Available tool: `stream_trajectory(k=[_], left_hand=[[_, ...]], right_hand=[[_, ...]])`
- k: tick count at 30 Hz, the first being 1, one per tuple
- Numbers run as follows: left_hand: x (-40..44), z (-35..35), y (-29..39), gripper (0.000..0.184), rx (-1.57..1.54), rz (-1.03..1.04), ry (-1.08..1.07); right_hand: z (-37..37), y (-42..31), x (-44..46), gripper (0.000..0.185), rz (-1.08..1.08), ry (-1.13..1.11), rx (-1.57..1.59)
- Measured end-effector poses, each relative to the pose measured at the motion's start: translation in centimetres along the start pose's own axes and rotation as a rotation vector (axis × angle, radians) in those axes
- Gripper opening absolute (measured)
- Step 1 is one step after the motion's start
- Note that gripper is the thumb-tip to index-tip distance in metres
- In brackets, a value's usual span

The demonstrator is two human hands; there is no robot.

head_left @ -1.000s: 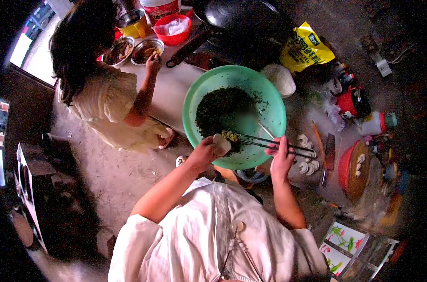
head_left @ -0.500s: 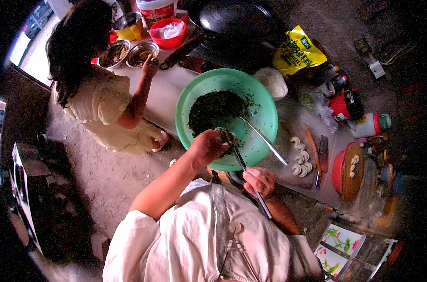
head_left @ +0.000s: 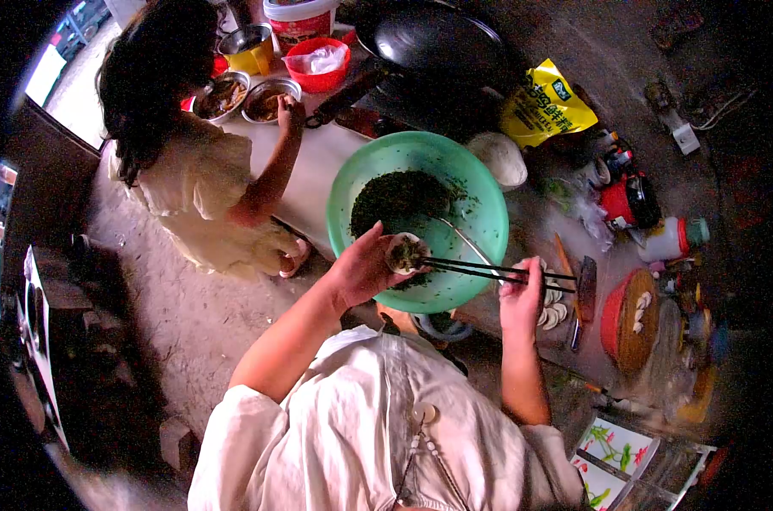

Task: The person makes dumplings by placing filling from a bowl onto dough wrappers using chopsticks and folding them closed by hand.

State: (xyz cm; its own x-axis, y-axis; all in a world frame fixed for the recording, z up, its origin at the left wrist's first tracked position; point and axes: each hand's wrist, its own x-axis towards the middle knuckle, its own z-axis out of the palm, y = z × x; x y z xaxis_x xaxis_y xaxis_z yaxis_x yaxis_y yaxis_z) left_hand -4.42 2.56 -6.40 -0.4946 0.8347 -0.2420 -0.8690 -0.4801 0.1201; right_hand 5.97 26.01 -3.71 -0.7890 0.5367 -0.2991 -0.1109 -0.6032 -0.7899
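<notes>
My left hand [head_left: 362, 269] holds a round dumpling wrapper [head_left: 394, 262] over the near side of a green basin [head_left: 476, 285]. Dark green chopped filling [head_left: 408, 249] sits in the middle of the wrapper. My right hand [head_left: 522, 298], to the right of the basin, grips a pair of dark chopsticks [head_left: 480, 269] whose tips reach the filling. More chopped filling [head_left: 395, 200] lies inside the basin. A metal spoon [head_left: 467, 240] leans in there, its handle over the right rim. Several folded dumplings [head_left: 555, 315] rest on the table beyond my right hand, partly hidden by it.
Right of the dumplings lie a rolling pin [head_left: 565, 277] and a cleaver [head_left: 587, 289]. A round wooden board [head_left: 637, 319] and several jars stand farther right. Behind the basin are a white bowl [head_left: 499, 160], a yellow bag [head_left: 546, 106] and a wok [head_left: 437, 43]. Another person [head_left: 190, 162] works at metal bowls [head_left: 271, 98].
The chopsticks have swung from pointing down toward me to lying nearly level. My right hand has moved up and right. My left hand has turned, so the filled wrapper faces up.
</notes>
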Motion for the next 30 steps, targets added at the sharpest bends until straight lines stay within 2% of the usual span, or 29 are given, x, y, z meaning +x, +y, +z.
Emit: stream_trajectory(k=[2, 4, 8, 10, 14, 18, 20, 26, 29, 30], left_hand=[[-0.6, 0.7, 0.0, 0.048, 0.069, -0.043, -0.073], [-1.0, 1.6, -0.3, 0.048, 0.087, 0.003, -0.043], [-1.3, 1.8, -0.4, 0.048, 0.102, 0.032, -0.027], [-1.7, 2.3, -0.4, 0.049, 0.144, 0.016, 0.005], [-2.2, 2.8, -0.1, 0.051, 0.272, -0.044, 0.075], [-1.9, 2.2, -0.3, 0.054, 0.27, -0.063, 0.027], [-2.3, 3.5, -0.3, 0.06, 0.297, -0.033, 0.158], [-2.0, 2.8, -0.3, 0.06, 0.234, -0.043, 0.017], [-1.8, 2.2, -0.2, 0.059, 0.225, -0.056, 0.049], [-1.9, 2.4, -0.1, 0.059, 0.226, -0.059, 0.048]], right_hand=[[0.1, 1.3, 0.6, 0.019, 0.03, 0.101, -0.004], [0.0, 2.0, 0.9, 0.02, 0.033, 0.159, -0.055], [0.3, 1.8, 0.9, 0.02, 0.022, 0.142, -0.065], [0.4, 1.6, 1.2, 0.022, 0.08, 0.147, 0.055], [0.3, 2.6, 1.2, 0.022, 0.028, 0.105, -0.027], [0.7, 2.1, 0.5, 0.021, 0.031, 0.129, -0.028], [0.7, 1.7, 0.7, 0.021, 0.041, 0.118, 0.02], [0.0, 2.1, 0.4, 0.02, 0.029, 0.102, -0.001], [1.0, 1.2, 0.0, 0.021, 0.057, 0.094, 0.134], [1.3, 1.4, -0.1, 0.021, -0.008, 0.134, 0.05]])
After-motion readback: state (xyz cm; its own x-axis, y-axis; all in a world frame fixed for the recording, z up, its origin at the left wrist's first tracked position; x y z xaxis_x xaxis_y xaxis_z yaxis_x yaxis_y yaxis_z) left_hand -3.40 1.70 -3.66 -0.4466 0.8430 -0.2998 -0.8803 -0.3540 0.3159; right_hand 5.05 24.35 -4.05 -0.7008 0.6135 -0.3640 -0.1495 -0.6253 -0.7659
